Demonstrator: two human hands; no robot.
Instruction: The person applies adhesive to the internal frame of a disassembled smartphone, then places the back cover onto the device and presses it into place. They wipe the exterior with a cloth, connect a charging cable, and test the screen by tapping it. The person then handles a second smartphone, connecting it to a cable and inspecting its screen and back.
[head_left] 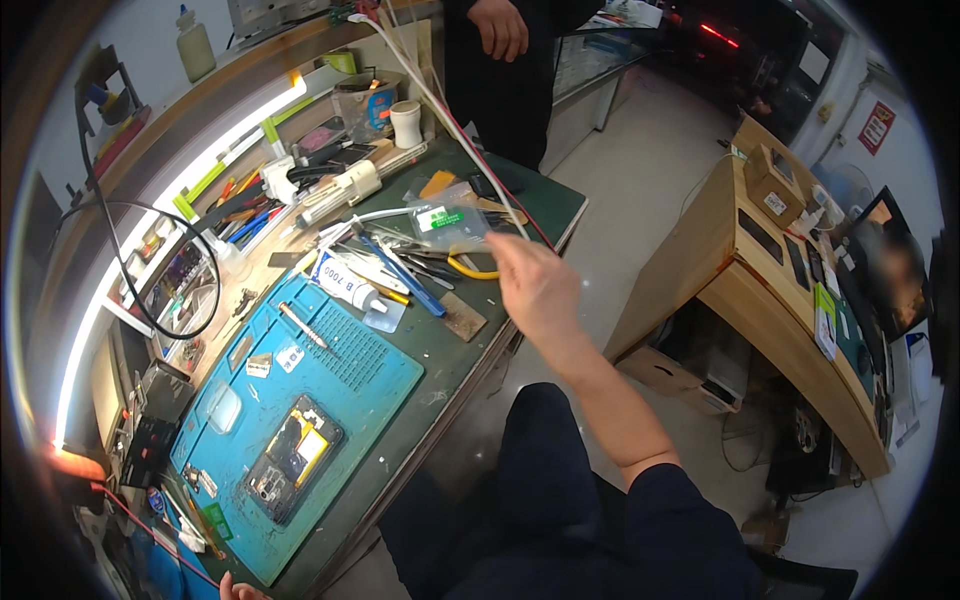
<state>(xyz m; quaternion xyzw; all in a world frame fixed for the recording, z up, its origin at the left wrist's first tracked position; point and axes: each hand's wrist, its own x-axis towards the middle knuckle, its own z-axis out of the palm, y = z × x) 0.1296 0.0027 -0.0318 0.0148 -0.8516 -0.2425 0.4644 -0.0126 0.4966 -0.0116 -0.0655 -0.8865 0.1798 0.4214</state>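
Note:
My right hand (535,287) reaches out over the far right part of the bench, its fingers curled together. The fingertips meet the right edge of a clear plastic bag (448,236) with a green label; whether they pinch it is hidden. Yellow-handled pliers (472,268) lie just beside them. Of my left hand (240,590), only some fingers show at the bottom edge, near a thin red cable. On the blue repair mat (375,405) lies an opened phone (293,458) with its inner parts bared. A white screwdriver-like pen tool (303,326) rests higher on the mat.
A white glue tube (345,282), a blue tool (405,277) and a flat brown plate (463,316) lie beyond the mat. A bright strip lamp (190,195) lines the cluttered shelf. Another person's hand (499,28) shows at the far side. A wooden counter (790,330) stands right.

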